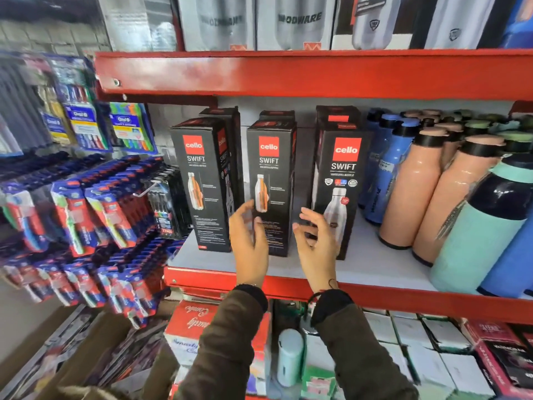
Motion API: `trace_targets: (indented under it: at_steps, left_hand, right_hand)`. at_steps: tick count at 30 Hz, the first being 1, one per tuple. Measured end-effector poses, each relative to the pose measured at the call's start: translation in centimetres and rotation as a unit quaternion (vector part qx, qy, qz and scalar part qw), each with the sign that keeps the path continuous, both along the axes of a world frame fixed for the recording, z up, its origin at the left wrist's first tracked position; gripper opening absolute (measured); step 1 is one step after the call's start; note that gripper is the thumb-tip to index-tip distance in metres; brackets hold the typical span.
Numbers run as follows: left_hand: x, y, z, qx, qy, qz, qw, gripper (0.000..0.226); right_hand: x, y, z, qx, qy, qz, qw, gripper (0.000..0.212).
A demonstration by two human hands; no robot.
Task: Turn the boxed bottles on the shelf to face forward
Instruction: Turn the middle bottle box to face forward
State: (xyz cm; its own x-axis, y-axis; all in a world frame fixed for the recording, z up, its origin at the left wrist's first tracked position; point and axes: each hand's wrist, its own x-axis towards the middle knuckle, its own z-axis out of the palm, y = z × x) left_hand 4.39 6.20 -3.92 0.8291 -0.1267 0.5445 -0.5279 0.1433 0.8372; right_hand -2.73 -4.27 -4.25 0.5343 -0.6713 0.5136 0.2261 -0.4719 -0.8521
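Note:
Three black boxed bottles stand upright in a front row on the white shelf board [372,267], with more boxes behind them. The left box [202,180] and the middle box [271,174] show a side panel with an orange bottle picture. The right box [341,180] shows a steel bottle picture. My left hand [249,243] is raised in front of the middle box's lower left edge, fingers apart, blurred, holding nothing. My right hand [315,243] hovers between the middle and right boxes, fingers spread and empty.
Loose blue bottles [383,168], peach bottles [409,192] and a mint bottle [476,241] crowd the shelf's right side. Toothbrush packs [86,215] hang on the left. A red shelf lip [288,73] runs above. Boxes and cartons [190,327] fill the shelf below.

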Motion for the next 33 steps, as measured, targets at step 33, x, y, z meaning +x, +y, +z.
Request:
trace_targets:
  at_steps: [33]
  left_hand:
    - [4.2,1.3,0.0,-0.03,0.133,-0.151,0.979,0.05]
  right_hand:
    - [3.3,2.5,1.7,0.001,0.099,-0.067,0.993,0.085]
